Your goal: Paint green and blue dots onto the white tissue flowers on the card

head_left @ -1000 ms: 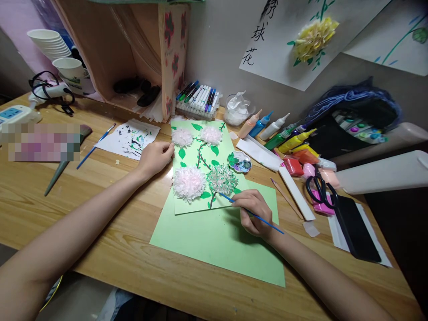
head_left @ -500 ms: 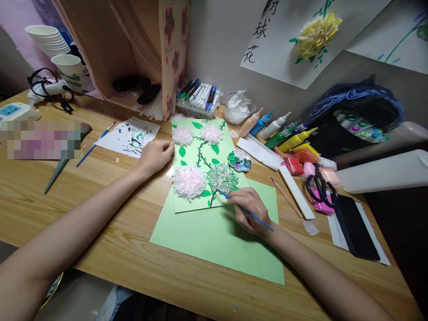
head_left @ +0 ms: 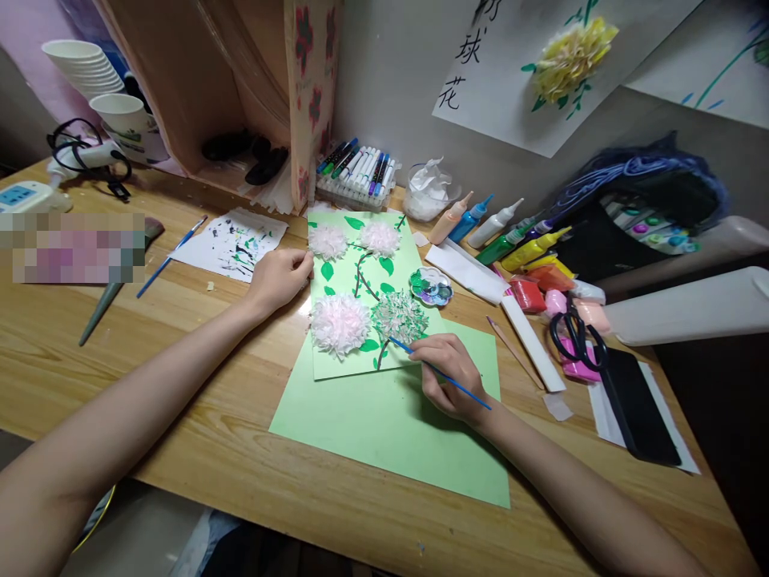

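Two hands. Right hand (head_left: 453, 365): fingers pinched round blue paintbrush (head_left: 457, 386), tip by the green-tipped paper flower's (head_left: 401, 316) lower edge. Left hand (head_left: 281, 279): loosely curled at flower card's (head_left: 340, 284) left edge; hold unclear. Card partly overlies green sheet (head_left: 384, 449) on wooden table (head_left: 228, 449). Paint palette (head_left: 431, 287) at card's right edge.

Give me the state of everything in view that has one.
Green card: overlapping larger green sheet.
Lower right flower: streaked green.
Blue paintbrush: held, tip by that flower's lower edge.
Right hand: closed around that brush.
Left hand: curled, at card's left edge.
Palette: stained several colors.
Marker case: open, full of pens.
Rear paper cups: nested.
White sheet: paint-marked.
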Demonstrator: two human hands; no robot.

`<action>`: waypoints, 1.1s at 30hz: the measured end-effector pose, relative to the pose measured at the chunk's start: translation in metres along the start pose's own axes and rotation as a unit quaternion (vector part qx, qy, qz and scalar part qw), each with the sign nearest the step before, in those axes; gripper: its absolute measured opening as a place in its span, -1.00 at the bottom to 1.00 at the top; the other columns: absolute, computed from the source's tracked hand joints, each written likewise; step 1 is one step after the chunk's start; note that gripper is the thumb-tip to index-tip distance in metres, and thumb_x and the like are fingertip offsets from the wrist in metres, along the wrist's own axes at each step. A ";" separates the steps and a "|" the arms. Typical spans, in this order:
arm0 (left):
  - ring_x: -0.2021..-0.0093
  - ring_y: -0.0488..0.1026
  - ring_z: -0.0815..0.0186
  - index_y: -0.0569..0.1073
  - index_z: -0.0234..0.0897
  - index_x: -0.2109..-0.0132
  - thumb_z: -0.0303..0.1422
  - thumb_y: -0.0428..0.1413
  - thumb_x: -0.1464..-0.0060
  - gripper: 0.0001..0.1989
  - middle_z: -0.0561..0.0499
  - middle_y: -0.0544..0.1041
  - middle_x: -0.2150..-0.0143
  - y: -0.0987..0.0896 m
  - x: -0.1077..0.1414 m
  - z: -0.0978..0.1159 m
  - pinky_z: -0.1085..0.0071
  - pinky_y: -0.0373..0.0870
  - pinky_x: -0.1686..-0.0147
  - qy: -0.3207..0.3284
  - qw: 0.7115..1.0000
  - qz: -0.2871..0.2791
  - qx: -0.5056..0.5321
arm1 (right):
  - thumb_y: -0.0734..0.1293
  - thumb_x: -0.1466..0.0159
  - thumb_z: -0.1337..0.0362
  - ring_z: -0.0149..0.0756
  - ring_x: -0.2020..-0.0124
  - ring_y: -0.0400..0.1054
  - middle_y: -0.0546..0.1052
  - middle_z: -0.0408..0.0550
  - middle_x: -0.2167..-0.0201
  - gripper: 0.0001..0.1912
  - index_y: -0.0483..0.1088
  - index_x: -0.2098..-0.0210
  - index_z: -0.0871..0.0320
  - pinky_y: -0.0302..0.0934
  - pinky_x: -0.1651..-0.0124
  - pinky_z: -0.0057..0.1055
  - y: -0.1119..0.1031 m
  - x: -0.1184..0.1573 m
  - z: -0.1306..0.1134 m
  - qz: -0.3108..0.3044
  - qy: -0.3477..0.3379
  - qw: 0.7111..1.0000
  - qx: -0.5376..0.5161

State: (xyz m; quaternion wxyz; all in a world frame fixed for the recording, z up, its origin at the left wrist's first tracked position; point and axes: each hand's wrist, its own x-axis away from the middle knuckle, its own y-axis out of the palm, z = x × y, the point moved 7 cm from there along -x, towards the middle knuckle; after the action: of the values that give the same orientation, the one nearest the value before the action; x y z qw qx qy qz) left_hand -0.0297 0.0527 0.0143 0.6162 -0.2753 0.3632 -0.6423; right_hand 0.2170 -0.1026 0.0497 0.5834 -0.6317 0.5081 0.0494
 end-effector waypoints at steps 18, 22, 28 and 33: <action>0.45 0.42 0.23 0.47 -0.26 0.49 -0.16 -0.09 -0.23 -0.56 -0.02 0.50 0.57 0.000 -0.001 0.000 0.37 0.16 0.38 0.002 1.000 0.005 -0.003 | 0.20 -0.17 0.53 -0.25 0.36 0.44 0.55 -0.02 0.35 -0.67 0.29 0.13 0.09 0.33 0.29 -0.28 0.000 0.000 -0.005 -0.004 -0.027 1.000 0.013; 0.46 0.42 0.23 0.47 -0.25 0.49 -0.14 -0.10 -0.23 -0.55 -0.02 0.49 0.58 0.000 -0.001 0.000 0.37 0.15 0.39 0.005 1.000 0.008 -0.005 | 0.20 -0.17 0.52 -0.26 0.36 0.43 0.55 -0.03 0.36 -0.69 0.30 0.13 0.09 0.34 0.29 -0.28 0.001 0.002 -0.004 -0.005 -0.024 1.000 0.008; 0.47 0.41 0.23 0.47 -0.25 0.49 -0.13 -0.10 -0.23 -0.55 -0.01 0.48 0.58 0.001 -0.001 0.000 0.36 0.14 0.39 0.005 1.000 0.007 -0.005 | 0.20 -0.17 0.52 -0.25 0.36 0.44 0.55 -0.03 0.36 -0.68 0.30 0.13 0.08 0.35 0.30 -0.27 0.000 0.003 -0.003 0.000 -0.019 1.000 0.004; 0.47 0.42 0.23 0.47 -0.25 0.48 -0.14 -0.10 -0.23 -0.55 -0.01 0.48 0.58 0.001 -0.001 -0.001 0.35 0.15 0.39 0.004 1.000 0.008 -0.004 | 0.20 -0.16 0.54 -0.25 0.36 0.42 0.54 -0.03 0.37 -0.68 0.31 0.15 0.09 0.34 0.31 -0.29 -0.002 0.002 -0.004 0.006 -0.022 1.000 0.004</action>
State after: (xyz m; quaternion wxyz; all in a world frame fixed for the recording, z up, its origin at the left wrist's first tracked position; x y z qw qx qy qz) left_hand -0.0296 0.0540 0.0132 0.6185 -0.2721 0.3706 -0.6372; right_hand 0.2170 -0.1074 0.0509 0.5965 -0.6251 0.4992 0.0649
